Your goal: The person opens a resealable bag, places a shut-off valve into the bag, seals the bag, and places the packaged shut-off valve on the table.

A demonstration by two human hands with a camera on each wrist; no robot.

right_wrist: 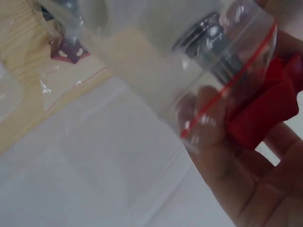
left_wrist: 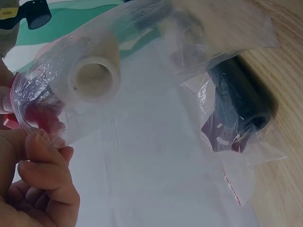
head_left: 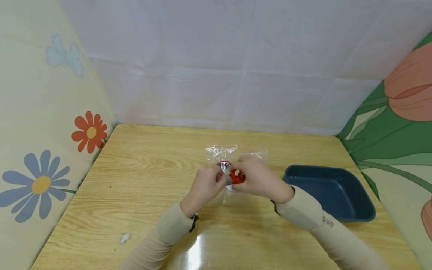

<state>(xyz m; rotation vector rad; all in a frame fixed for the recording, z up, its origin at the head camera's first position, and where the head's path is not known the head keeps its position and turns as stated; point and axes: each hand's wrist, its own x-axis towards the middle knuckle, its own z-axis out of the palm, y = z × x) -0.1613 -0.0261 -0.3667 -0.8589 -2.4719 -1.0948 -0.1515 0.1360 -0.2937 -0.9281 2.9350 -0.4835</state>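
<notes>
Near the middle of the table, my left hand (head_left: 206, 183) pinches the mouth edge of a clear zip bag (left_wrist: 137, 26). A white tube (left_wrist: 97, 80) shows through its plastic in the left wrist view. My right hand (head_left: 261, 180) grips a red plastic piece (right_wrist: 265, 113) at the bag's mouth. Beside it, a shiny grey metal part (right_wrist: 213, 47) shows through the bag, crossed by the red zip line. The right fingers partly cover the red piece.
Two more clear bags, one at the back (head_left: 221, 150) and one beside it (head_left: 258, 153), lie beyond the hands. One bag in the left wrist view holds a dark cylinder (left_wrist: 241, 94). A dark blue bin (head_left: 332, 191) stands to the right.
</notes>
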